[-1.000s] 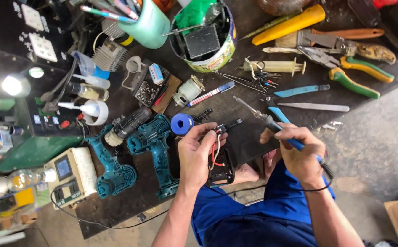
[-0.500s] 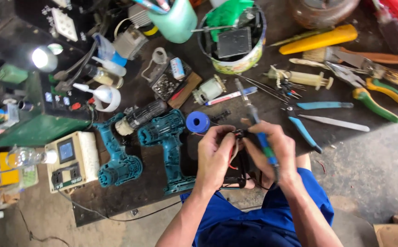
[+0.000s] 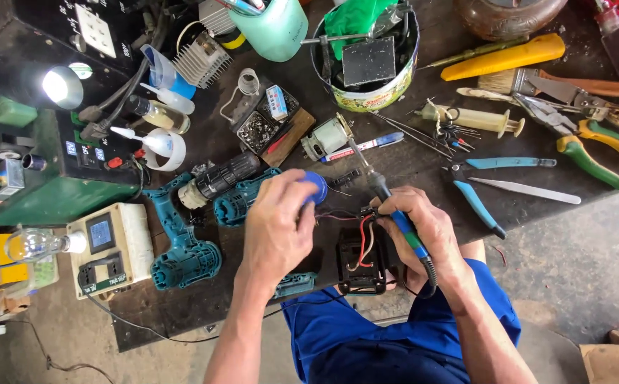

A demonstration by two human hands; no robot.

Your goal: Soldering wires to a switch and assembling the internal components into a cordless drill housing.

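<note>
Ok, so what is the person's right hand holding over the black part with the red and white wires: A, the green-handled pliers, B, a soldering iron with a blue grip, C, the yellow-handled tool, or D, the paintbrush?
B: the right hand grips a soldering iron with a blue grip, its tip pointing up the bench, beside the black part; the pliers lie untouched on the bench.

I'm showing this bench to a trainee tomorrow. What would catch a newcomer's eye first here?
First the two hands at the bench's front edge: the right hand holds a blue soldering iron over a black block with red wires, while the left hand covers a blue spool. Next, the teal drill shells to the left, and the bright lamp glaring at far left.
</note>
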